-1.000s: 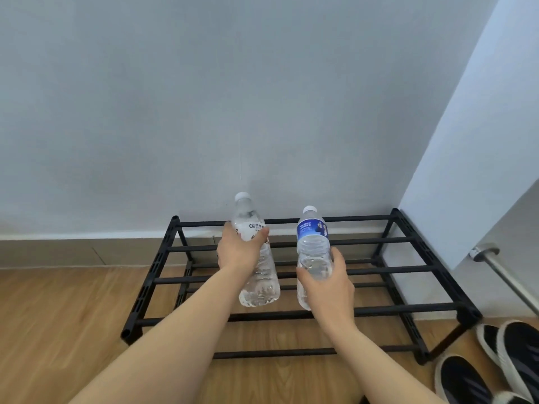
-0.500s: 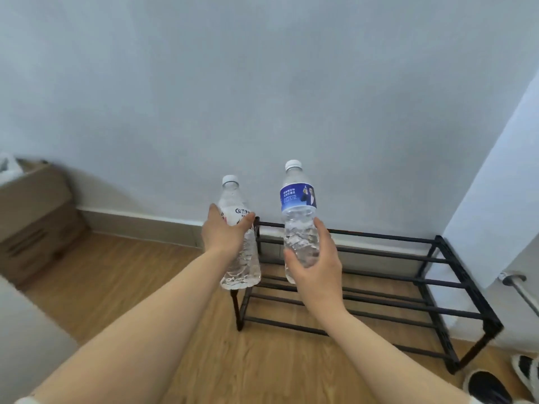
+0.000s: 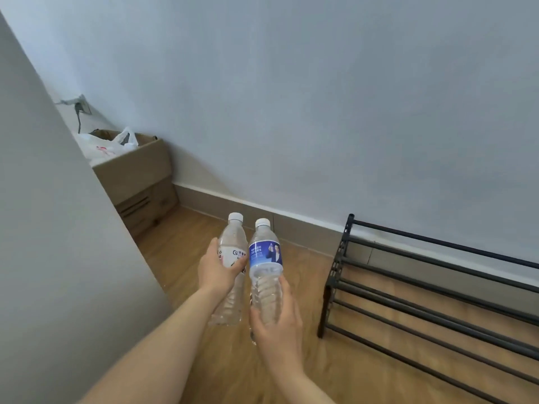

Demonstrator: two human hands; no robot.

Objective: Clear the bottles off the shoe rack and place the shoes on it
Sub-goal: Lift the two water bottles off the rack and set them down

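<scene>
Left of rack (image 3: 431,298): each hand wrapped round one bottle, upright.

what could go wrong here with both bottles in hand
The right hand grips the blue-label bottle low near its base, so it may tip or slip. It sits very close to the white-label bottle in the left hand; they could knock. Set down on the wooden floor, either could topple and roll.

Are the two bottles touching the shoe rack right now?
Apart. The head view shows both bottles held up in the hands, with bare wooden floor between them and the shoe rack.
</scene>
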